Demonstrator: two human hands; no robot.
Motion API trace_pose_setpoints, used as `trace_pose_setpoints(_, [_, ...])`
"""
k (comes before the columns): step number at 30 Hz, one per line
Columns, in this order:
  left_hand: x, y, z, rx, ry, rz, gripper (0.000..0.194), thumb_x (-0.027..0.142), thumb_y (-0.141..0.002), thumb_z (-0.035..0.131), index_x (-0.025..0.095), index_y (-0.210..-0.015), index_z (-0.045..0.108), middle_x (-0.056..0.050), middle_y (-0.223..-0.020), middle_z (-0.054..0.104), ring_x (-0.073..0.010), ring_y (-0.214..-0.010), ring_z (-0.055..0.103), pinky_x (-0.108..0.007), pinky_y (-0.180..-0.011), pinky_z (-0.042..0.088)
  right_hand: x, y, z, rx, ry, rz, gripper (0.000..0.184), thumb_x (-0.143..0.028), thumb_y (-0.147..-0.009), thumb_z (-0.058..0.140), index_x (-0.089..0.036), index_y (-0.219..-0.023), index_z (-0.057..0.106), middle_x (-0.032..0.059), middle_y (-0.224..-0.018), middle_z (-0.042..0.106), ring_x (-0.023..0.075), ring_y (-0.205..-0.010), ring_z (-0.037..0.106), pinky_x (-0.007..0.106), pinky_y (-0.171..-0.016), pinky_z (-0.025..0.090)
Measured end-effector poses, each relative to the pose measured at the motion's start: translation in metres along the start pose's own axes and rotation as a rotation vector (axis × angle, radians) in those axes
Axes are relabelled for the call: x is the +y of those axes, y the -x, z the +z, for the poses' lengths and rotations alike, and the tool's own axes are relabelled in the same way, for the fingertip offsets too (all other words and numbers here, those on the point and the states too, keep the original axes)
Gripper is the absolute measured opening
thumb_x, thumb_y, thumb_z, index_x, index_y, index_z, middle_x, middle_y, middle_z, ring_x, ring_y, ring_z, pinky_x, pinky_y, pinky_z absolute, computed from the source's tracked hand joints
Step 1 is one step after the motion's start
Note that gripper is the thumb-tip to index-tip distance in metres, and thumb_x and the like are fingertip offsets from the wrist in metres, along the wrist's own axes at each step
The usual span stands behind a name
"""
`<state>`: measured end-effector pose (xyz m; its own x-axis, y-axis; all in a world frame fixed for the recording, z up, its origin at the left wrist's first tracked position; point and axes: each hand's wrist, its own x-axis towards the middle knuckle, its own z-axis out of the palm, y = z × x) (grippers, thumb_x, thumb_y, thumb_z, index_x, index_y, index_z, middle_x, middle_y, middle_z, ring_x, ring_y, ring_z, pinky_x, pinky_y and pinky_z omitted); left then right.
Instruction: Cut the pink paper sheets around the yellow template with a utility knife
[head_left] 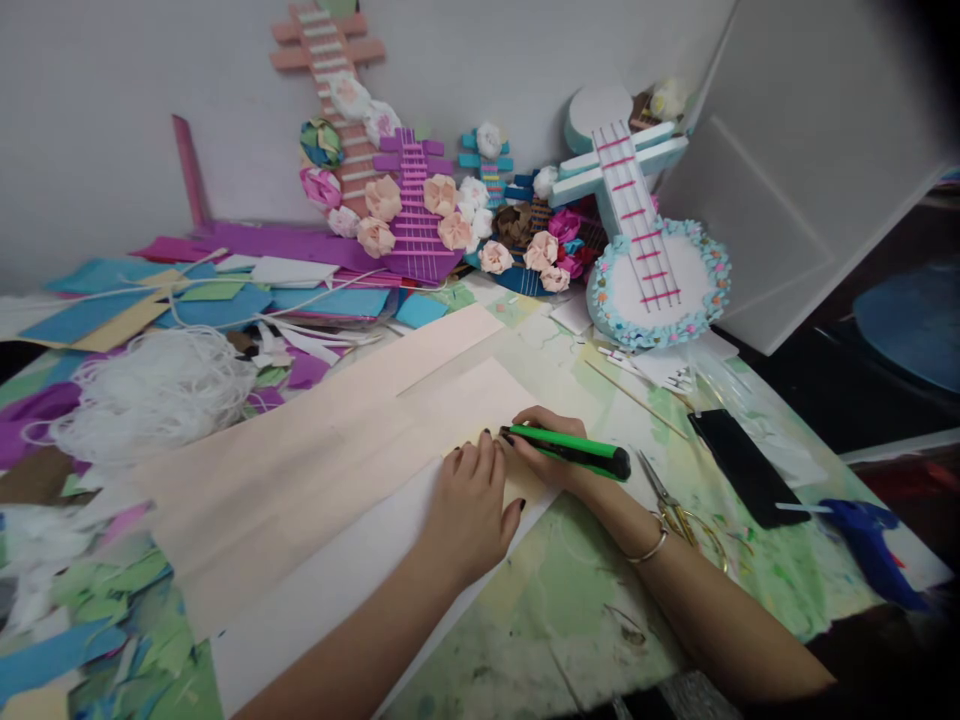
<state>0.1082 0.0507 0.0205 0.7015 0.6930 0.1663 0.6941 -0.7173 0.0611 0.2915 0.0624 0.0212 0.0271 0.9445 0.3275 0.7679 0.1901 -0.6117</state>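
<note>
A large peach sheet of paper [300, 500] lies across the table over a white sheet [300, 640]. My left hand [472, 510] rests flat on the sheets, fingers stretched toward the far side and thumb apart. Just right of its fingertips, my right hand [551, 455] is closed around a green utility knife [570, 447]. The knife's front end points left, close to my left fingertips, and its black rear end sticks out to the right. Whether the blade touches the paper is too small to tell.
Gold-handled scissors [675, 515], a black phone [746, 468] and a blue glue gun [874, 550] lie at the right. White string [154, 390] and paper scraps [127, 620] cover the left. Decorated paper guitars, one white and light blue [652, 260], lean along the wall.
</note>
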Motion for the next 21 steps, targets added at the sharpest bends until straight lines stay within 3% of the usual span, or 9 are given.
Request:
trace_pose_setpoints(6, [0.0004, -0.0004, -0.0009, -0.006, 0.004, 0.0, 0.064, 0.045, -0.093, 0.048, 0.001, -0.139, 0.047, -0.024, -0.146, 0.045, -0.0372, -0.121, 0.048, -0.047, -0.102, 0.034, 0.0018, -0.0012, 0.0023, -0.036, -0.046, -0.045, 0.008, -0.029, -0.082, 0.063, -0.022, -0.086, 0.062, -0.001, -0.075, 0.071, 0.0143, -0.064, 0.065, 0.023, -0.06, 0.047])
trace_pose_setpoints(12, [0.0007, -0.0002, -0.0018, -0.011, 0.013, 0.001, 0.064, 0.044, -0.093, 0.047, 0.0, -0.138, 0.047, -0.025, -0.145, 0.045, -0.038, -0.12, 0.047, -0.049, -0.101, 0.035, -0.0011, -0.0024, -0.0005, -0.108, -0.11, -0.102, 0.014, -0.025, -0.087, 0.054, -0.022, -0.094, 0.066, 0.0002, -0.09, 0.075, 0.0148, -0.082, 0.07, 0.023, -0.075, 0.051])
trace_pose_setpoints(21, [-0.0001, 0.0009, -0.0005, -0.004, 0.02, -0.003, 0.063, 0.044, -0.093, 0.046, 0.001, -0.139, 0.045, -0.025, -0.146, 0.044, -0.0377, -0.123, 0.047, -0.049, -0.102, 0.034, 0.0024, -0.001, -0.0007, -0.113, -0.119, -0.054, 0.012, -0.025, -0.087, 0.056, -0.022, -0.093, 0.066, 0.0008, -0.088, 0.075, 0.0163, -0.079, 0.07, 0.026, -0.073, 0.052])
